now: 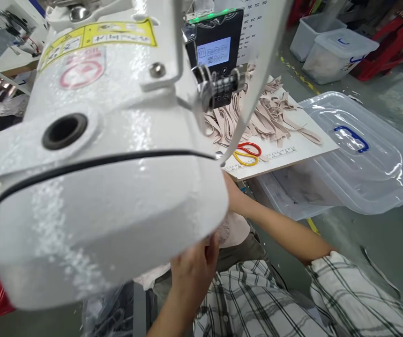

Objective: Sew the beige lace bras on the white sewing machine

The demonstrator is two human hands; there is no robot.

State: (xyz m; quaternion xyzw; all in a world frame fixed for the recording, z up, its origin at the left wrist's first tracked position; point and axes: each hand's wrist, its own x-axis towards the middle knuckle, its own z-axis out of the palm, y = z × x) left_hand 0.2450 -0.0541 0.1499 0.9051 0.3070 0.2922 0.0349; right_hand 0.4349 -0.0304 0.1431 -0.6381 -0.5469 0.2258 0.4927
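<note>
A white sewing machine head fills the left and middle of the view and covers much of my hands. Below its right edge, my left hand is closed, thumb against fingers, at the edge of a pale pink-beige fabric piece with a patch of lace. That fabric lies over my lap. My right hand reaches in from the right beside the machine head, above the same fabric; its fingers are hidden behind the machine.
Beige fabric strips are heaped on the white table, near scissors with red and yellow handles. A lit control panel stands behind the machine. At right are a clear lid with a blue handle and plastic boxes.
</note>
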